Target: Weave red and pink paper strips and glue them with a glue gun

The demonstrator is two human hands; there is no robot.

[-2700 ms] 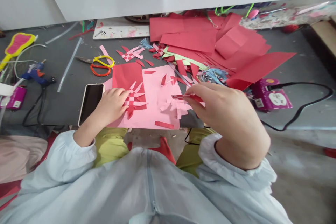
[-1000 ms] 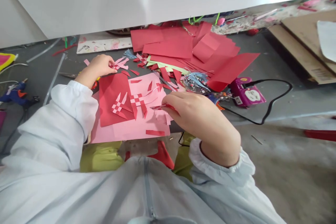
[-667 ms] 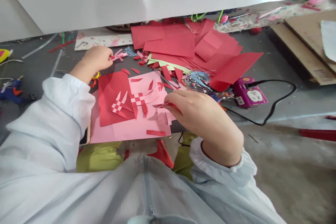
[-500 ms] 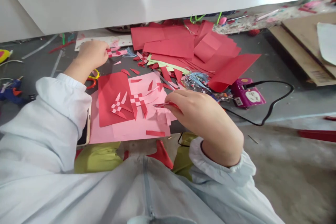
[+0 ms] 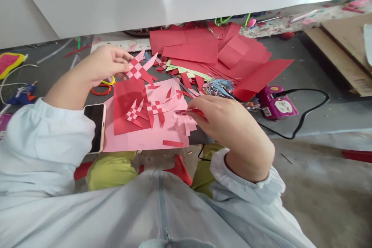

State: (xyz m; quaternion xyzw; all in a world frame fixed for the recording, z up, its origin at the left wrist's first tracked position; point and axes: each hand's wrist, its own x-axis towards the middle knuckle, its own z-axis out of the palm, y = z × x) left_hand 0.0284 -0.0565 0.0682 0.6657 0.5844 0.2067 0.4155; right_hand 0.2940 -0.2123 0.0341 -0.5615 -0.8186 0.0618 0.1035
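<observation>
Between the thumb and fingers of my left hand (image 5: 109, 62) is a woven paper fish (image 5: 138, 69), checkered red and pink, with pointed strips sticking out. It is held up above the red sheet (image 5: 122, 104). My right hand (image 5: 222, 116) is closed around a slim red-handled tool (image 5: 197, 112) with a narrow tip; its exact kind is partly hidden by the fingers. Two smaller woven pieces, one on the left (image 5: 133, 113) and one on the right (image 5: 155, 107), lie on the red sheet and pink paper (image 5: 145, 141). Cut pink strips (image 5: 186, 123) lie below the tool's tip.
Red paper sheets (image 5: 188, 52) are piled at the back. A phone (image 5: 97, 126) lies at the left near the table edge, beside red-and-yellow-handled scissors (image 5: 101, 88). A purple box (image 5: 277, 102) with a black cable sits right, cardboard (image 5: 343, 58) beyond it.
My left hand has brought the woven fish right and nearer from the back, turning it so its checkered face shows. My right hand stays nearly in place with the tool. The view has shifted slightly.
</observation>
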